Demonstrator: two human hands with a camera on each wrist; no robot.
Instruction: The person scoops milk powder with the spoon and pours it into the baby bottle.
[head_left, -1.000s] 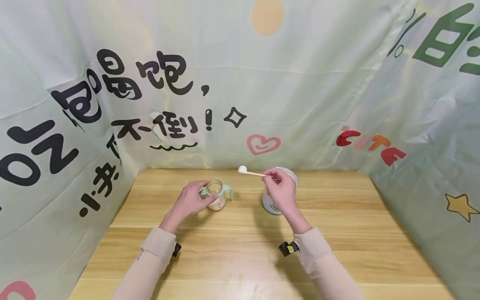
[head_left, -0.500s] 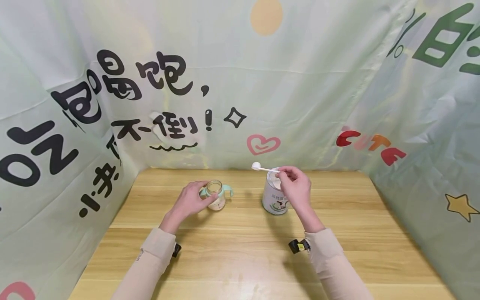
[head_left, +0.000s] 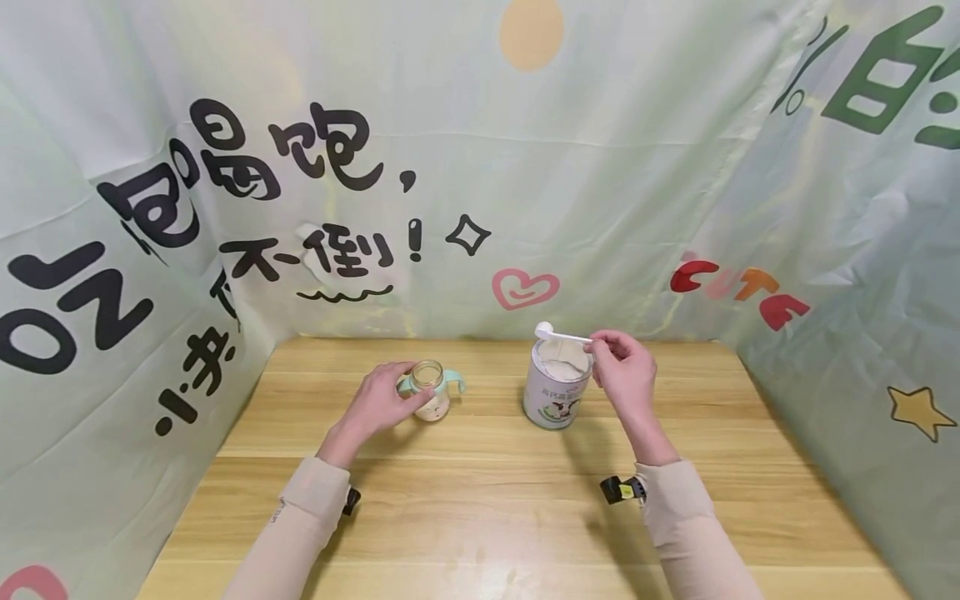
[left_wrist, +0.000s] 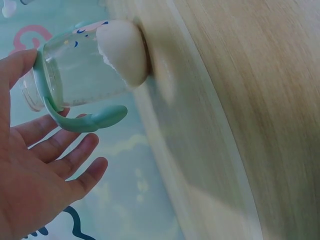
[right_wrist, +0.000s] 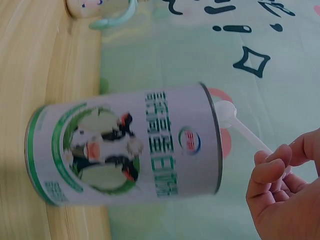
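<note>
A clear baby bottle (head_left: 432, 402) with mint-green handles and no lid stands upright on the table, white powder in its lower part (left_wrist: 122, 52). My left hand (head_left: 384, 398) grips it round the neck with thumb and forefinger; the other fingers are spread in the left wrist view. To the right stands an open milk powder tin (head_left: 553, 392) with a cow's face, pale powder showing inside. My right hand (head_left: 626, 372) pinches the handle of a white measuring scoop (head_left: 546, 332), whose bowl is over the tin's mouth. What the scoop holds cannot be made out.
The wooden table (head_left: 480, 517) ends at a printed cloth backdrop (head_left: 600, 183) behind, with cloth on both sides too. Bottle and tin stand apart near the back edge. Black camera straps (head_left: 621, 490) sit at the wrists.
My right hand has moved right with the scoop, from between bottle and tin to over the tin's mouth, uncovering the tin's front. My left hand and the bottle have stayed put.
</note>
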